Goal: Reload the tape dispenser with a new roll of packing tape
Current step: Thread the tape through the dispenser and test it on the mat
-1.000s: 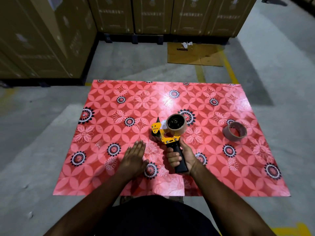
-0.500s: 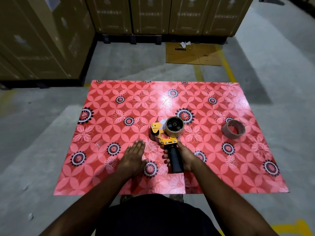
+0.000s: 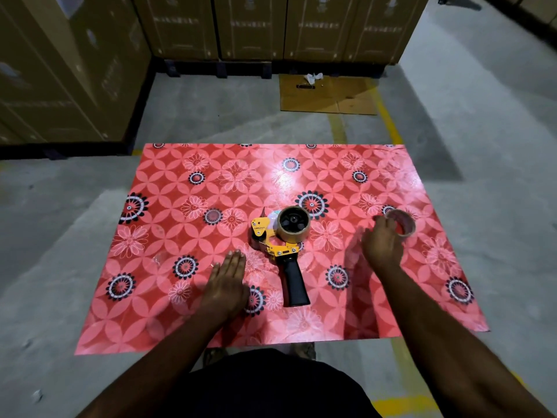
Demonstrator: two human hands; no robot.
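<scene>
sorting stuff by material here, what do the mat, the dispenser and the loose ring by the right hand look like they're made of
Mat: likely glossy vinyl or plastic sheet; it throws bright glare.
Tape dispenser: yellow frame looks like painted metal with visible screws, though plastic is possible; the black handle looks like matte plastic or rubber.
Loose ring: brown, thin-walled and dull, probably a cardboard tape core.

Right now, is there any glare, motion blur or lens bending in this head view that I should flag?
Head view: glare whitens the far middle of the red mat; the right hand is smeared by motion at the loose tape roll; the left hand and tape dispenser look sharper; wide-angle bending tilts the cardboard boxes; the corners are dim.
</scene>
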